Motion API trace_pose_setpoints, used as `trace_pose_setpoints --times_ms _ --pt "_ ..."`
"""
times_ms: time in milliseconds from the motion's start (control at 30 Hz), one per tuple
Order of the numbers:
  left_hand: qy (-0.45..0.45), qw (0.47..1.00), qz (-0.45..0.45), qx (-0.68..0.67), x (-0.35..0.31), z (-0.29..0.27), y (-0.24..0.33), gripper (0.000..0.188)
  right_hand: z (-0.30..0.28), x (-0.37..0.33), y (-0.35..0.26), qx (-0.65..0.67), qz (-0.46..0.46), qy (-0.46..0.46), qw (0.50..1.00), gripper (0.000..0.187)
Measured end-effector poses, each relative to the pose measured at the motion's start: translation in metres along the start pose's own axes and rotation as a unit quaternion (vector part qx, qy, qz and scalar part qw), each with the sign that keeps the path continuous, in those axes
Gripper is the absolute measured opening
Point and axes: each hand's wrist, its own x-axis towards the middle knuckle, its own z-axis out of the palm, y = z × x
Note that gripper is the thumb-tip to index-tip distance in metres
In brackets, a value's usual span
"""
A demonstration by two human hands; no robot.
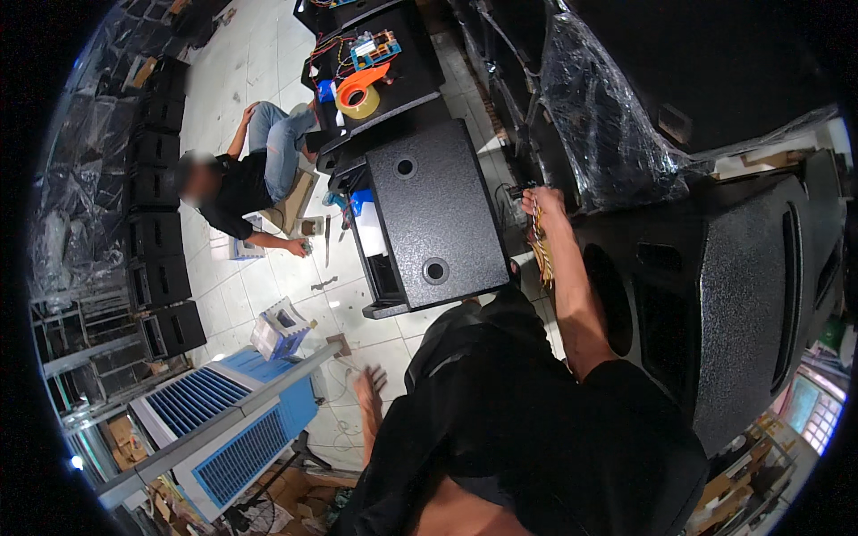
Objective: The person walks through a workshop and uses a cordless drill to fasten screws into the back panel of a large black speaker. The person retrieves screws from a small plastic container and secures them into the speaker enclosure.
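My right hand (547, 202) is closed around a bundle of thin cables (542, 246), mostly yellow, that hangs down beside my wrist. It is to the right of a black textured speaker cabinet (447, 210) with two round recessed holes in its upper face. My left hand (368, 384) hangs low over the tiled floor, slightly blurred, with its fingers apart and nothing in them. A blue and white sheet (368, 221) shows at the cabinet's open left side.
Beyond the cabinet, a roll of tape (359, 100) and a circuit board (375, 51) lie on another black box. A person (237, 192) sits on the floor to the left. A blue and white air cooler (246, 456) stands lower left; large black cabinets (751, 295) crowd the right.
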Motion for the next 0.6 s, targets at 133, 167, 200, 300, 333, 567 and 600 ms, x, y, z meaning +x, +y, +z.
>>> trace_pose_setpoints --times_ms 133,167,200,300,333,567,600 --pt "-0.116 0.756 0.087 0.638 -0.030 -0.116 -0.126 0.045 0.002 0.034 0.025 -0.063 -0.007 0.056 0.996 0.009" --pt "-0.104 0.801 0.035 0.588 -0.036 -0.107 -0.130 0.045 -0.001 0.049 0.026 -0.078 -0.012 0.065 0.995 0.010" --pt "-0.097 0.831 -0.002 0.547 -0.034 -0.097 -0.117 0.046 -0.018 0.093 0.048 -0.051 -0.047 0.094 0.993 0.006" --pt "-0.014 0.909 -0.087 0.408 -0.064 -0.074 -0.112 0.046 -0.016 0.112 0.055 -0.145 -0.074 0.118 0.980 0.016" --pt "0.004 0.922 -0.096 0.376 -0.070 -0.067 -0.105 0.046 -0.015 0.122 0.057 -0.173 -0.104 0.121 0.972 0.015" --pt "0.021 0.943 -0.079 0.321 -0.078 -0.033 -0.072 0.048 0.005 0.144 0.081 -0.193 -0.134 0.131 0.963 0.007" --pt "0.026 0.946 -0.076 0.315 -0.082 -0.031 -0.073 0.048 0.014 0.125 0.077 -0.196 -0.065 0.092 0.974 0.005"
